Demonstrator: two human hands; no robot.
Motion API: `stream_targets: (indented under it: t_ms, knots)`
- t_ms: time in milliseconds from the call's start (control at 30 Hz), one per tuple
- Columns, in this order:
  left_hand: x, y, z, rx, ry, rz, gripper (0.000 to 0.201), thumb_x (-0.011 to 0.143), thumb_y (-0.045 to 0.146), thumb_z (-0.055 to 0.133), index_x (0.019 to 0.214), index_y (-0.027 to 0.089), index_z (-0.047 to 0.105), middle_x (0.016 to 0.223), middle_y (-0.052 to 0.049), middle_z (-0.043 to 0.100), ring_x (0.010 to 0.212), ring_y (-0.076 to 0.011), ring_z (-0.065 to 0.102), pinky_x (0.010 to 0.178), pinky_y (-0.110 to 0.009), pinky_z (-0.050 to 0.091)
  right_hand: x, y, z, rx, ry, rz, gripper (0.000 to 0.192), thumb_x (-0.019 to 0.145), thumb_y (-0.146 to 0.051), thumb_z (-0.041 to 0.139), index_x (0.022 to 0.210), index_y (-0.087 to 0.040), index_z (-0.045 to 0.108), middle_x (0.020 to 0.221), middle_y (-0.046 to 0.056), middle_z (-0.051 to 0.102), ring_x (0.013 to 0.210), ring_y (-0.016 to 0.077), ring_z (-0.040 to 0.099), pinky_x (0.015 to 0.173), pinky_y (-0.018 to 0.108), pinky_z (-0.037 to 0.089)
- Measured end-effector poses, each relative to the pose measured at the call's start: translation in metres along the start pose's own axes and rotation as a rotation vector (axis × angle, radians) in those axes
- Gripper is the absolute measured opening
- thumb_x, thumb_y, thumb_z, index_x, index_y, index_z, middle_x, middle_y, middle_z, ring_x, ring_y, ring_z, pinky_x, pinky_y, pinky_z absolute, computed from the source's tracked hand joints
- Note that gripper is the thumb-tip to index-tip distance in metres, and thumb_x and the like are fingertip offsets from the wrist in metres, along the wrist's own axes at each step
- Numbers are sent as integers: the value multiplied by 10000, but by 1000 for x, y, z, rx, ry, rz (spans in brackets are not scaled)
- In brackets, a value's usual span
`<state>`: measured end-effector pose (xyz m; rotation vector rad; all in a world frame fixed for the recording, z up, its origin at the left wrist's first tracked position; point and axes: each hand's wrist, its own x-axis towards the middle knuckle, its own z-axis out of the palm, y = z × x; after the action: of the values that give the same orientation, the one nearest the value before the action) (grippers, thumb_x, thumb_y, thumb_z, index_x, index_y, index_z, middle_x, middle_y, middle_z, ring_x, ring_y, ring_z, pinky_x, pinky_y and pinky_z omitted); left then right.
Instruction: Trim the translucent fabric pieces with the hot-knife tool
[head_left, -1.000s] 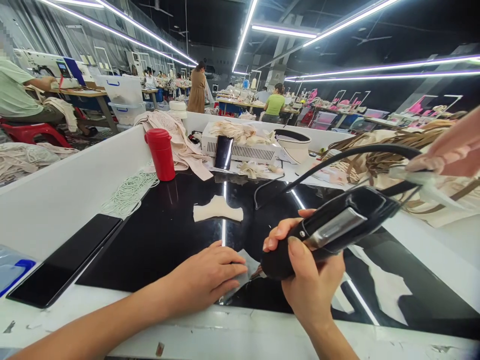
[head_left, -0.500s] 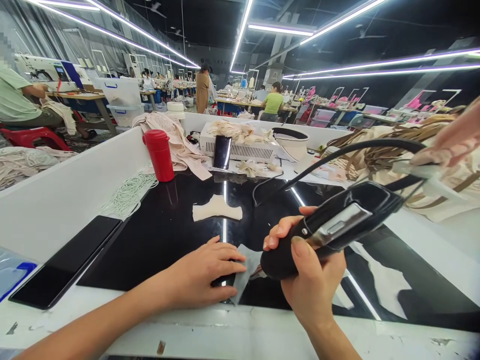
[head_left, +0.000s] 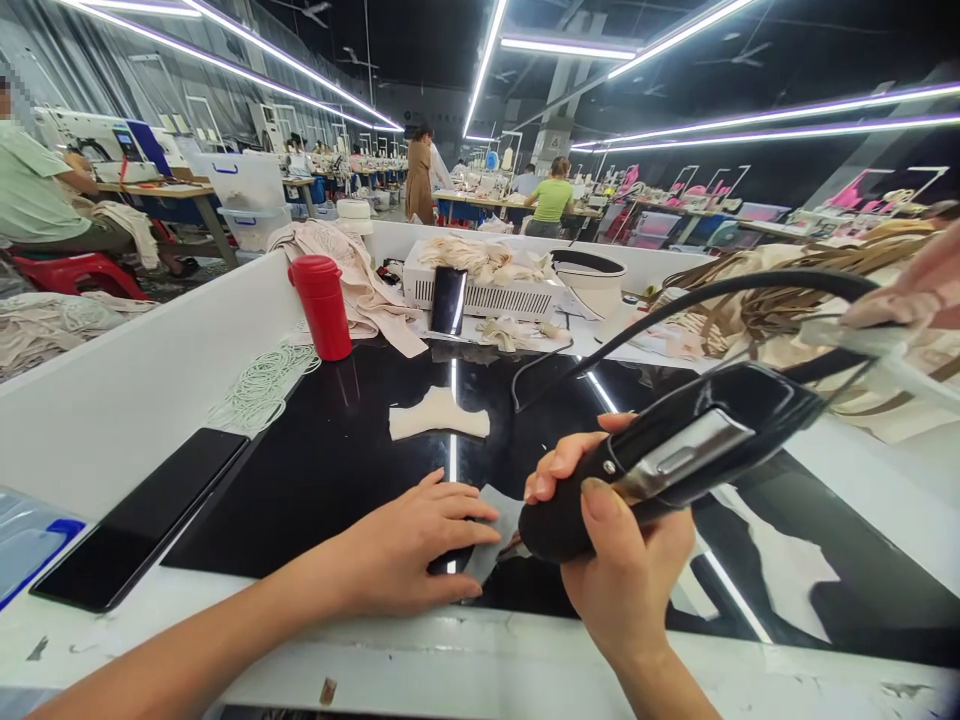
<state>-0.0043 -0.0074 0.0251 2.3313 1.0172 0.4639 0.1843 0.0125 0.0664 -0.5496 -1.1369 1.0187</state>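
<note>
Head view is showing a black handheld tool (head_left: 667, 460) lying slantwise, its long axis rising toward the upper right and its rounded nose pointing down-left at a grey fabric piece (head_left: 495, 520). The right hand (head_left: 626, 570) is gripping the tool's body; the left hand (head_left: 409, 550) is pressing flat, fingers spread, on the fabric. A cream cut piece (head_left: 439, 418) is lying beyond on the glossy black worktop (head_left: 330, 470), near a red cup (head_left: 322, 305).

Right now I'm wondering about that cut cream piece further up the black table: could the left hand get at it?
Probably yes: the left hand lies flat on a grey piece, and only bare black table separates it from the cream piece.
</note>
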Motion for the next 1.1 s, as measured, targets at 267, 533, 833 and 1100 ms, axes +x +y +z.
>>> stream_targets:
  t_ms: [267, 533, 833, 1100]
  knots:
    - [-2, -1, -1, -8, 0, 7, 604, 857, 253, 820, 1412, 330, 594, 1489, -55, 586, 1436, -302, 465, 1248, -634, 168, -3, 1, 2, -7, -14, 6, 301, 920, -276, 726, 1179, -282, 573, 826, -31, 640, 660, 149, 627, 621, 319, 555]
    - [-1, 0, -2, -5, 1, 4, 634, 853, 281, 834, 1430, 347, 578, 1484, -56, 588, 1437, -306, 462, 1248, -623, 165, -11, -2, 5, 65, -36, 23, 349, 899, -331, 767, 1193, -288, 583, 831, -29, 635, 674, 150, 622, 649, 322, 557]
    - [-1, 4, -4, -31, 9, -3, 551, 849, 290, 838, 1357, 343, 631, 1446, -38, 614, 1425, -304, 476, 1246, -622, 175, -17, -2, 5, 9, -52, 43, 316, 917, -341, 743, 1180, -297, 573, 803, -20, 635, 643, 158, 622, 617, 325, 571]
    - [-3, -2, 3, 22, 68, 27, 403, 871, 365, 796, 1255, 293, 695, 1334, -50, 673, 1315, -268, 568, 1259, -569, 196, -15, -1, -14, -10, -48, 54, 314, 901, -360, 735, 1172, -297, 591, 797, 7, 624, 634, 180, 618, 600, 353, 581]
